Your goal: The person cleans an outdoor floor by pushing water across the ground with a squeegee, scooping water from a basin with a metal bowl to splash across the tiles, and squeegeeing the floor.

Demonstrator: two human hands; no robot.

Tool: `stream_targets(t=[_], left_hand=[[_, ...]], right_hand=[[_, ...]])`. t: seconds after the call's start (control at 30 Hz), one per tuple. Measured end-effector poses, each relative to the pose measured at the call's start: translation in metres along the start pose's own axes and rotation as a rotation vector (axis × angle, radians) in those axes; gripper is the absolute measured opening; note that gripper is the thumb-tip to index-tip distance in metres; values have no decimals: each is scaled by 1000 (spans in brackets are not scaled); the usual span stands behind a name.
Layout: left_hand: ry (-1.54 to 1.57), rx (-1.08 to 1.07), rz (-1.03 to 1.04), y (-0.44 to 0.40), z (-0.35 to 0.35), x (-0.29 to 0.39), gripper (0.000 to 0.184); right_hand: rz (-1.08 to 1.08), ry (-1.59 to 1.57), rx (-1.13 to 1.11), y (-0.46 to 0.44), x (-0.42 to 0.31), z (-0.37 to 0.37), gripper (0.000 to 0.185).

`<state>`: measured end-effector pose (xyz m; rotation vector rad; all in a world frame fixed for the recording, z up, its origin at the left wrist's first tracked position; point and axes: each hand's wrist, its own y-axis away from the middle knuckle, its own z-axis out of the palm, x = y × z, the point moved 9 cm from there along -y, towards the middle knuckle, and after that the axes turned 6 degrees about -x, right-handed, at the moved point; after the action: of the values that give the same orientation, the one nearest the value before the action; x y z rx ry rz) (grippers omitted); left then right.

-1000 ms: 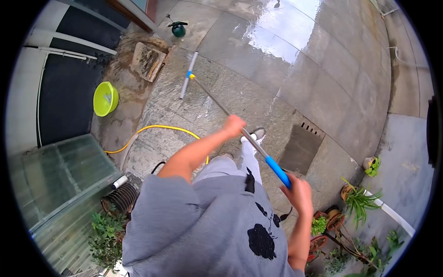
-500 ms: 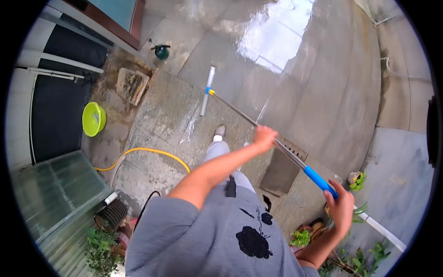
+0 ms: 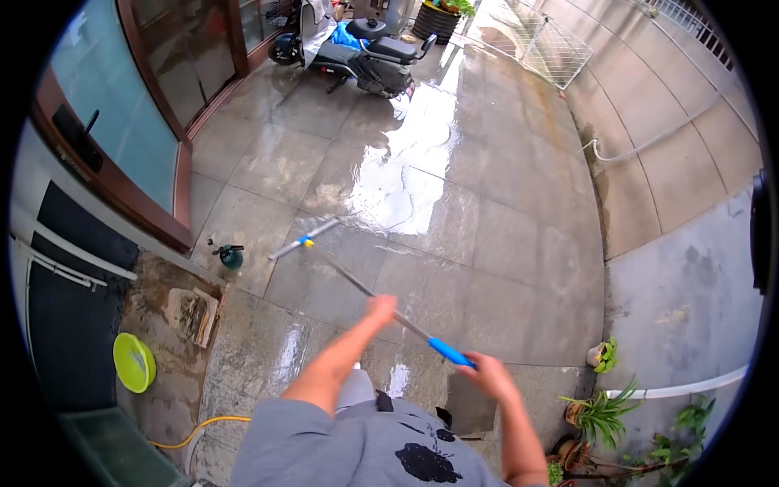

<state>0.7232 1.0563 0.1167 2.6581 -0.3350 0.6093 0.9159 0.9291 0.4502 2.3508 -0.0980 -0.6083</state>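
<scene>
A long-handled squeegee [image 3: 349, 278] slants across the paved floor, from its head at the upper left to its blue grip at the lower right. My left hand [image 3: 381, 308] is wrapped round the metal pole near its middle. At the end of the blue grip, my right hand [image 3: 484, 372] is closed on the handle. The grey squeegee head [image 3: 305, 241], with a blue and yellow joint, lies over wet tiles, just right of a dark green spray bottle [image 3: 231, 256].
A scooter [image 3: 357, 57] stands near the glass doors at the top. A yellow-green basin [image 3: 134, 363] and a yellow hose [image 3: 199, 426] are at left. Potted plants [image 3: 600, 418] line the right wall. Shiny water [image 3: 406, 178] covers the middle tiles.
The view has tilted up and forward, bringing the scooter and doors into sight. The squeegee head has swung and moved forward onto the farther tiles. Both hands still hold the pole.
</scene>
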Motion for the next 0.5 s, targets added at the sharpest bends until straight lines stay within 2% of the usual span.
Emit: stream_targets(t=[0.07, 0.1, 0.13, 0.2, 0.23, 0.33, 0.4, 0.43, 0.5], left_hand=[[-58, -2, -104, 18, -58, -43, 40], [-117, 43, -116, 8, -52, -79, 46], [-105, -14, -229, 9, -65, -106, 49], [-32, 263, -173, 16, -94, -135, 49], [-34, 238, -142, 15, -104, -133, 46], [-5, 128, -52, -17, -101, -85, 34], [17, 131, 17, -29, -108, -19, 22], [39, 85, 48, -35, -103, 15, 35], [117, 4, 158, -49, -92, 82, 29]], right_hand=[[-89, 85, -17, -70, -34, 46, 40], [-147, 125, 21, -97, -57, 60, 38], [-207, 162, 42, -113, -79, 70, 35], [-243, 260, 101, -131, -109, 74, 34], [-249, 267, 122, -134, -111, 69, 35], [-217, 256, 174, -120, -89, 22, 37], [-121, 276, 201, -86, -77, -26, 39], [-73, 255, 215, -65, -71, -48, 38], [-24, 228, 249, -28, -60, -86, 37]])
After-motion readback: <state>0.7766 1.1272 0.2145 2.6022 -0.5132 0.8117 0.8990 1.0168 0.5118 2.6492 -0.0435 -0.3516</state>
